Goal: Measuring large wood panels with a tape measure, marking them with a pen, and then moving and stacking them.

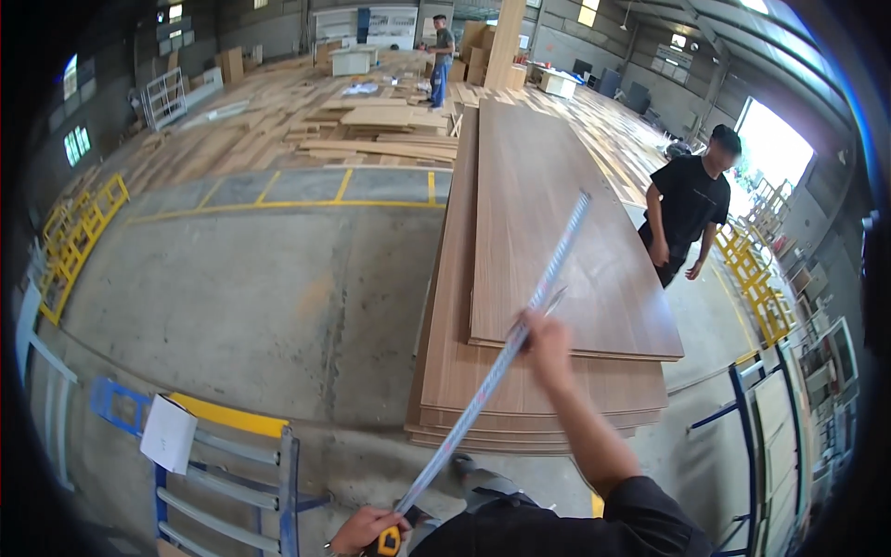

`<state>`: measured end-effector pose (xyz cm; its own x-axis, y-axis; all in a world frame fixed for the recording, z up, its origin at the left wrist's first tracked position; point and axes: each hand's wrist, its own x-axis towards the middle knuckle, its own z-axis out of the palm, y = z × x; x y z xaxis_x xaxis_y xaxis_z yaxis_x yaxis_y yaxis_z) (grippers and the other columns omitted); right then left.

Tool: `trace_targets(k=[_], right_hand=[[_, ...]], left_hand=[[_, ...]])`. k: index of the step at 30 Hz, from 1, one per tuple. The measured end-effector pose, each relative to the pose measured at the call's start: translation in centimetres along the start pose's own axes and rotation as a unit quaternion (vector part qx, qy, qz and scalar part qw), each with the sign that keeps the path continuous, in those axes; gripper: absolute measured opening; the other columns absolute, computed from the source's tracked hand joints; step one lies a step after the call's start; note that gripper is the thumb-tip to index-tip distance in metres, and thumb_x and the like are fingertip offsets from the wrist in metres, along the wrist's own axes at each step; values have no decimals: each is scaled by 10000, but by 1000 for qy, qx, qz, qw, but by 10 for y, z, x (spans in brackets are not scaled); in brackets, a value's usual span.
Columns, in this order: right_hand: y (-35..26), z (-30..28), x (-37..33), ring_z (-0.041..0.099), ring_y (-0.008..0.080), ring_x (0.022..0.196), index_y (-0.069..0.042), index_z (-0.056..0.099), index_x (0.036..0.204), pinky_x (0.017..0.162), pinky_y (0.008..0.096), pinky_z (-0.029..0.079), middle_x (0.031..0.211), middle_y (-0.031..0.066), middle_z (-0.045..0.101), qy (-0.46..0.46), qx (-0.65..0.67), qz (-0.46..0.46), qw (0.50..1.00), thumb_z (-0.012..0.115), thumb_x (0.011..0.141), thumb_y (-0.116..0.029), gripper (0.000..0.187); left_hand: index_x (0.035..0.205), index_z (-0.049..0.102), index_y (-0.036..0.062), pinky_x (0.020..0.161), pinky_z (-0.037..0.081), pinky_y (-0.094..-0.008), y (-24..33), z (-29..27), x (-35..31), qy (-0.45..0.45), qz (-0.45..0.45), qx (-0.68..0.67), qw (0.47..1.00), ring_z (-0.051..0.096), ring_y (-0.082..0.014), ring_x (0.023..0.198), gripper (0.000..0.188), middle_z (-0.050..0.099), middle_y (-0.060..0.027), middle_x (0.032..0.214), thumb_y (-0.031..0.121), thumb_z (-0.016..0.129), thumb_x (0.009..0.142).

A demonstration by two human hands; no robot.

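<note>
My left hand (368, 531) is closed around the yellow-and-black case of a tape measure (389, 541), low in the view near my body. The long pale tape blade (482, 397) runs out of it, up and to the right over a stack of brown wood-grain panels (566, 223). My right hand (546, 339), slightly blurred, grips the blade partway along, above the near end of the top panel. A thin pointed thing (558, 299) sticks out of this hand; its kind is unclear. The blade's far tip hangs over the top panel.
A person in black (689, 200) stands right of the stack; another person (441, 60) stands far back. A blue-and-grey roller frame (223, 473) with a white box (169, 433) is at the lower left. Yellow rails (83, 243) stand farther left. A dark blue rack (747, 436) stands at right.
</note>
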<state>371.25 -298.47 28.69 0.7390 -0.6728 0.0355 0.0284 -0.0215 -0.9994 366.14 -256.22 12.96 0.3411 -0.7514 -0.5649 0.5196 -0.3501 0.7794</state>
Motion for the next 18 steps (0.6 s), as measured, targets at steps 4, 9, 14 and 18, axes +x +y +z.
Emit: trace_targets(k=[4,9,14,18], right_hand=[[84,37,-75,616,103,597,14,670,764,518,301,482,622,40,618,-84,-33,-14,996,602,992,-284,381],[50,-29,101,537,114,503,-9,629,713,442,323,410,599,29,586,-40,-72,-76,994,646,941,-208,303],[21,-163,341,598,190,509,16,650,751,446,356,442,590,94,611,208,8,-14,978,621,908,-174,248],[62,-144,329,597,203,497,-10,609,718,459,357,471,592,101,621,96,52,-30,994,594,931,-163,262]], left_hand=[[956,704,-60,718,540,-286,60,44,61,48,37,-38,997,686,-173,756,367,717,-114,837,260,541,1029],[967,689,-49,668,547,-310,28,69,45,114,41,-20,992,686,-216,706,386,703,-143,826,304,540,1012],[889,707,3,591,510,-328,-31,122,-5,86,63,-32,994,635,-190,603,350,682,-88,720,321,604,992],[840,716,22,563,490,-307,50,194,36,104,-29,-91,990,629,-154,607,354,666,-66,675,328,610,986]])
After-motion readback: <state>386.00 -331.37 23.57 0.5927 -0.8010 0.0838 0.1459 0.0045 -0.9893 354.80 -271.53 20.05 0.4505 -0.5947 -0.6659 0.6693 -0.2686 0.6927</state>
